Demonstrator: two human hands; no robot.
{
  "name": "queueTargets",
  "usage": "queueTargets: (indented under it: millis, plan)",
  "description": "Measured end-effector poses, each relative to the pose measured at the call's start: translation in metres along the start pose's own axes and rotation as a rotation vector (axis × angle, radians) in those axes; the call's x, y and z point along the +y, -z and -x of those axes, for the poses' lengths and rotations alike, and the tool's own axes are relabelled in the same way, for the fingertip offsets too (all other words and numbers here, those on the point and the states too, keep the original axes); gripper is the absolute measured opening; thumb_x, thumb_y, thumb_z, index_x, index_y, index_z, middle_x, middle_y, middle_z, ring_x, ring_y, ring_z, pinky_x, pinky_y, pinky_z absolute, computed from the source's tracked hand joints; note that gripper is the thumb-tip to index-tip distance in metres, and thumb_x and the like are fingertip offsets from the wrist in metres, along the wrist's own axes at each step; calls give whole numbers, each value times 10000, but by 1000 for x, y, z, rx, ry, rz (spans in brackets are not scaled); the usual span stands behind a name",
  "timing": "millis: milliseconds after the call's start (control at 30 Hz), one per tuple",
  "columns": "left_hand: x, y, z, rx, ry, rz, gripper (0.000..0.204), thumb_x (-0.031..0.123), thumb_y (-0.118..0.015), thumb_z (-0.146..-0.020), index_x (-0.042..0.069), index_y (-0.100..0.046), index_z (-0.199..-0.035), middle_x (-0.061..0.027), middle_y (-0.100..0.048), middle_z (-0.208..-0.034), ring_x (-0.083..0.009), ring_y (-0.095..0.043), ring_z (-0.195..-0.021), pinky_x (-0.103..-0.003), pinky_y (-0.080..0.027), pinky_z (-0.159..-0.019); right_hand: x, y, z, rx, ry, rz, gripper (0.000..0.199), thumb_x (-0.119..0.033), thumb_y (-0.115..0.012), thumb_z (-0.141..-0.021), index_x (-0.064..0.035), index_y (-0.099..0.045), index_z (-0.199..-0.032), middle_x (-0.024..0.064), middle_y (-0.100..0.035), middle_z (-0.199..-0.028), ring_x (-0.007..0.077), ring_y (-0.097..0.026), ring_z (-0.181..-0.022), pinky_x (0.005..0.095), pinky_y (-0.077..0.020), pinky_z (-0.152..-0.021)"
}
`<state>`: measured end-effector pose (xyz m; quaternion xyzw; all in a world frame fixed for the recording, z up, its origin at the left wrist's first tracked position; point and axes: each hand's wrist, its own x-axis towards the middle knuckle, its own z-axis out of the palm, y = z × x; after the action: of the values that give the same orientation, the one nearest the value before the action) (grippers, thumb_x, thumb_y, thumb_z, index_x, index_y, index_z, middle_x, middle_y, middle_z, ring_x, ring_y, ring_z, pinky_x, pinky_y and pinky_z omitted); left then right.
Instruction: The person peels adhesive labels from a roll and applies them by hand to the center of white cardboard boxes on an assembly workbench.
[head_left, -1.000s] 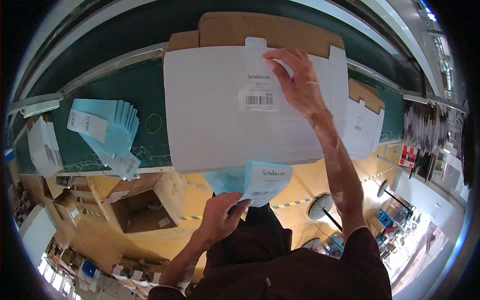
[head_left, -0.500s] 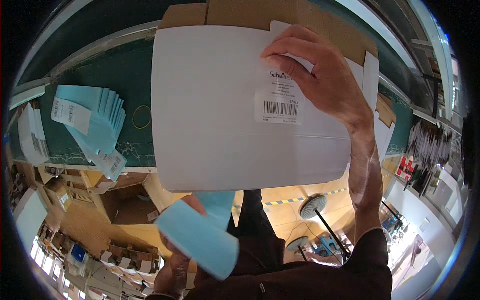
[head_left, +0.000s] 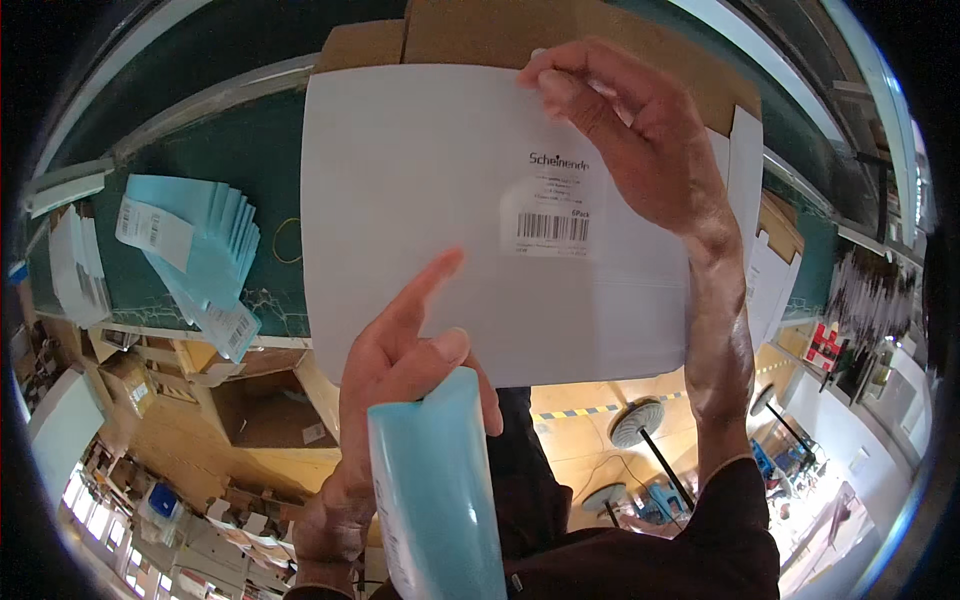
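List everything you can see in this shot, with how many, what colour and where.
white cardboard sheet: one, white with a barcode label, held up at centre
light blue packet: one, light blue, lower centre in the left hand
fan of light blue packets: several, exact count unclear, light blue with white labels, on the green work surface at left
green work surface: one, dark green, upper left
brown cardboard: a few pieces, brown, behind the sheet at top
white flat pieces: a stack, white, far left
rubber band: one, yellowish, on the green surface beside the fan
left hand: one, holds the packet, forefinger raised toward the sheet
right hand: one, grips the sheet's top edge
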<state>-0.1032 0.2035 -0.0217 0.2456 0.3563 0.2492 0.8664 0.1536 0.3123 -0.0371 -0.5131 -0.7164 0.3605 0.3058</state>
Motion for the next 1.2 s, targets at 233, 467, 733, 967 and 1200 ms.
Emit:
queueTargets:
  millis: [233, 467, 733, 967, 1200]
  plan:
    - [-5, 9, -15, -362, -94, 533, 777, 309, -517, -1033, 31, -39, -1579, -265, -692, -1007, -136, -632, -538, -258, -508, -590, -1, 1, 5, 15, -50, -178, 204, -195, -591, -1013, -43, -664, -1128, 13, -683, -1022, 95, -605, -942, 278, -502, -883]
    - [-15, 2, -9, -389, -132, 534, 755, 363, -427, -1060, 49, 24, -1579, -278, -673, -1085, -114, -600, -508, -264, -501, -564, -19, 13, 28, 71, 168, 163, 286, -115, -766, -821, -67, -666, -1085, 68, -647, -1090, 235, -610, -1055, 357, -499, -923]
    - [-9, 5, 11, -120, 23, 340, 809, 409, -494, -1034, 4, -46, -1571, -225, -695, -927, -118, -567, -472, -259, -491, -546, -45, -15, 76, -23, 161, 616, 550, -86, -867, -608, -145, -666, -1117, 88, -538, -1271, 337, -481, -1262, 562, -398, -1073]
    - [-12, 0, 13, -108, -14, 420, 836, 375, -563, -1010, -17, -76, -1565, -230, -692, -924, -107, -552, -477, -240, -479, -552, -43, -35, 73, 67, 335, 756, 531, -105, -858, -614, -150, -676, -1110, 75, -545, -1276, 327, -469, -1292, 604, -364, -1085]
    - [5, -19, 0, 7, 14, 196, 715, 318, -516, -1039, -66, -171, -1534, -253, -690, -877, -84, -531, -495, -226, -479, -549, -41, -40, 84, 136, 259, 733, 376, -64, -805, -681, -125, -686, -1033, 63, -591, -1205, 323, -513, -1243, 586, -375, -1069]
